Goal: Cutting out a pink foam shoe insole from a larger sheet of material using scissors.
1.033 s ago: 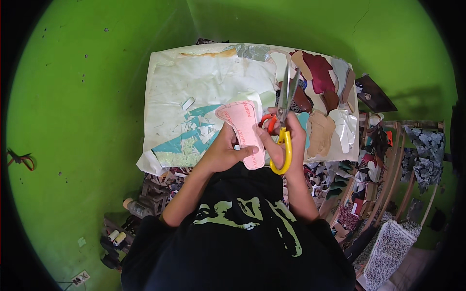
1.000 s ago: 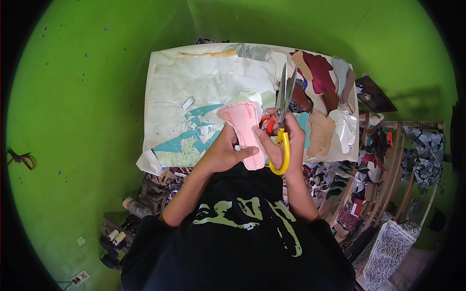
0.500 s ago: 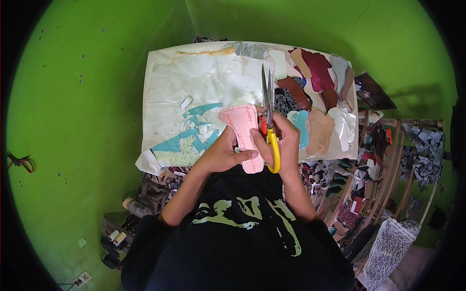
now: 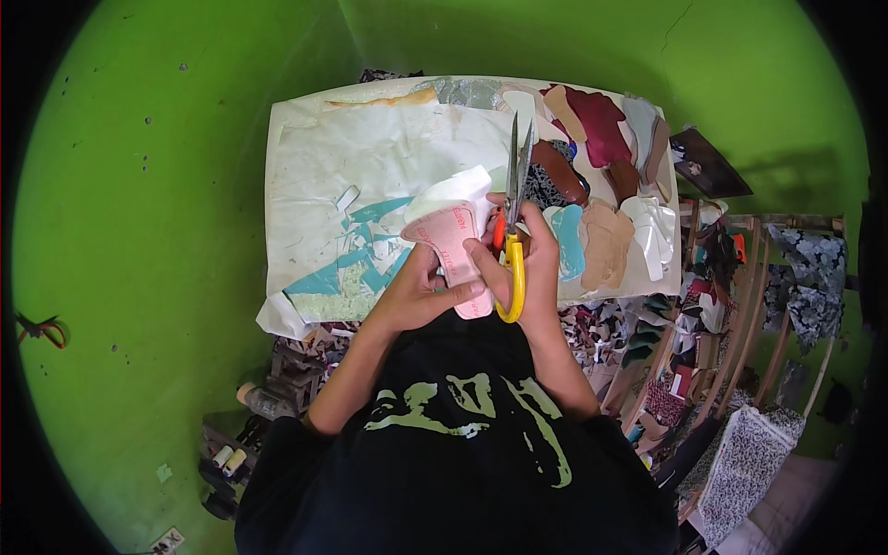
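Observation:
My left hand [image 4: 418, 294] is closed on a pink, printed insole piece [image 4: 442, 233], its thumb lying across the lower part. In my right hand [image 4: 538, 264] is a pair of scissors [image 4: 514, 199] with one yellow and one orange handle, blades pointing up and slightly apart. The right thumb also presses on the right edge of the insole piece. A white sheet piece [image 4: 465, 188] shows just behind the insole's top edge; whether the two are joined, I cannot tell. Both hands are over the near edge of the white-covered table [image 4: 324, 153].
Teal scraps [image 4: 319, 277] lie on the table's left half. Cut pieces, including a teal one [image 4: 566, 240], tan ones [image 4: 606, 245] and dark red material [image 4: 597, 125], cover its right side. A wooden rack [image 4: 740, 314] with fabric stands at right. Bright green walls [image 4: 185, 185] surround the table.
The insole piece has tilted and shifted slightly left in my hands. More of the white sheet piece shows above it. The scissors stay in my right hand, slightly more upright.

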The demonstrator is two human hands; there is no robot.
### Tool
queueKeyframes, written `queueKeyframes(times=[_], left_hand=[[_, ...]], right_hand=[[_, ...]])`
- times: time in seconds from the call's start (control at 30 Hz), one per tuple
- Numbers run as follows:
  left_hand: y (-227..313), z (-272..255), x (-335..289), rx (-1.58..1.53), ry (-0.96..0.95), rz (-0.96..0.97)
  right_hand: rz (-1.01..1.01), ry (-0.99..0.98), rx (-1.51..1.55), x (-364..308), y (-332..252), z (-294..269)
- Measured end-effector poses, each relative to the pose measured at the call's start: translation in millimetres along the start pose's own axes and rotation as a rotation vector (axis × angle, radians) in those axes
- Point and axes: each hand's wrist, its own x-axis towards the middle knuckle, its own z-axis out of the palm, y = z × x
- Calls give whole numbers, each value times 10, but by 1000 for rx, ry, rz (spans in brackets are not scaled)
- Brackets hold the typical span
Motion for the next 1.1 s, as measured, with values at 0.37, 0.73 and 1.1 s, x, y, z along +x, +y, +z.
queueKeyframes(times=[0.37,0.73,1.1], left_hand=[[-45,13,148,-30,414,202],[223,-12,242,191,541,413],[166,67,182,80,449,233]], right_hand=[[41,-101,30,-119,55,-130],[222,-402,-114,-560,78,-467],[183,-387,-122,-526,1,-290]])
